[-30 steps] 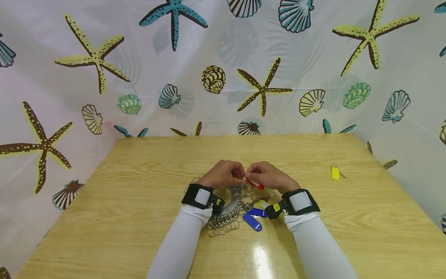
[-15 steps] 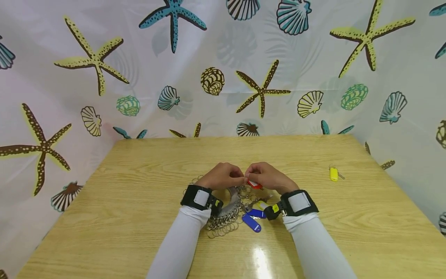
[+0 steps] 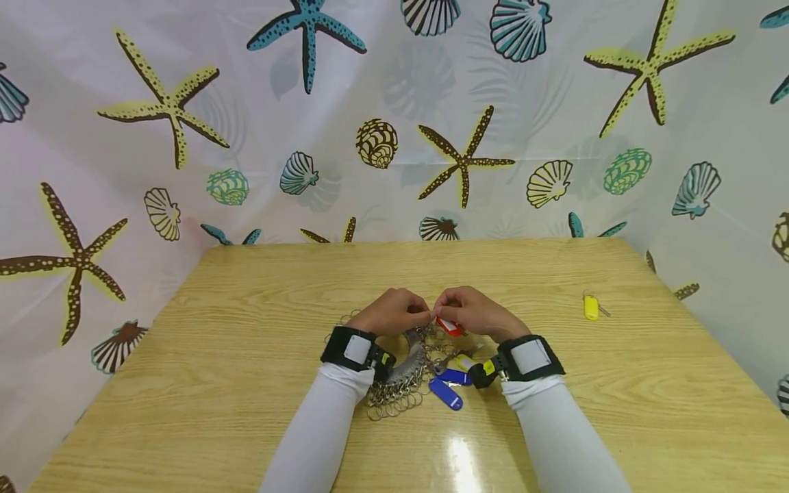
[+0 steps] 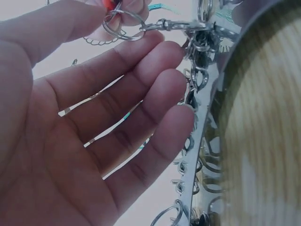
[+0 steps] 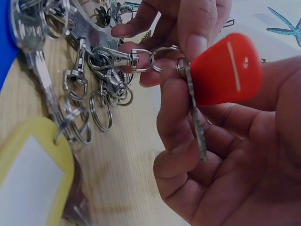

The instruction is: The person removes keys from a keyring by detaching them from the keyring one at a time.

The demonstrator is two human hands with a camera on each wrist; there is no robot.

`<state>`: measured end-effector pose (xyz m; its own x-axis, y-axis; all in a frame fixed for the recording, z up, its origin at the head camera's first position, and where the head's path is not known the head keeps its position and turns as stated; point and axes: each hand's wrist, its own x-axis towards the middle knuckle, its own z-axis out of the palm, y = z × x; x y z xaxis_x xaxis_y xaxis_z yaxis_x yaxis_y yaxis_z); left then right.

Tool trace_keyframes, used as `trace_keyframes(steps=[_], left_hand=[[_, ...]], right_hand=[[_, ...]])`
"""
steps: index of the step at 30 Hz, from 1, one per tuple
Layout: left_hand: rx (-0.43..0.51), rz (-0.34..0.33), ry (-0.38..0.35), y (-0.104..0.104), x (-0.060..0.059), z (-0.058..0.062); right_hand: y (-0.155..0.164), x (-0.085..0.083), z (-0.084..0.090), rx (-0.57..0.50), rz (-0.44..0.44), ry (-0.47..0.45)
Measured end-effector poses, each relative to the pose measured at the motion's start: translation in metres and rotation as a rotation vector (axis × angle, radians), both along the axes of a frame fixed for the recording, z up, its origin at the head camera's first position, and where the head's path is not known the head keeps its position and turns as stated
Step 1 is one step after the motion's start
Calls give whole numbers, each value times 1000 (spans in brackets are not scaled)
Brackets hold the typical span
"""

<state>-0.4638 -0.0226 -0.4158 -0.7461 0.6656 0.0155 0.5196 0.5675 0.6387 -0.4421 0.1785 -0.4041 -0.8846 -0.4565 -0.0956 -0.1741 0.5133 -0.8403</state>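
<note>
Curved metal plate (image 3: 411, 364) lies on surface (image 3: 277, 308), fringed with clips (image 5: 119, 58). By its far right end: left hand (image 3: 395, 311) pinching a split ring (image 5: 161, 49), right hand (image 3: 476, 312) grasping red tag (image 5: 226, 70) and attached key (image 5: 196, 120). Blue tags (image 3: 446, 394) right of plate, yellow tag (image 5: 35, 174) beside them. Second yellow tag (image 3: 591, 308) well off to plate's right.
</note>
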Motion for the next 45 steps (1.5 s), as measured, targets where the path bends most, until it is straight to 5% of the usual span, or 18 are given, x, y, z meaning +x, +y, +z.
trace_keyframes(steps=[45], left_hand=[[10, 25, 4, 2, 3, 3]], right_hand=[[5, -3, -5, -35, -8, -15]])
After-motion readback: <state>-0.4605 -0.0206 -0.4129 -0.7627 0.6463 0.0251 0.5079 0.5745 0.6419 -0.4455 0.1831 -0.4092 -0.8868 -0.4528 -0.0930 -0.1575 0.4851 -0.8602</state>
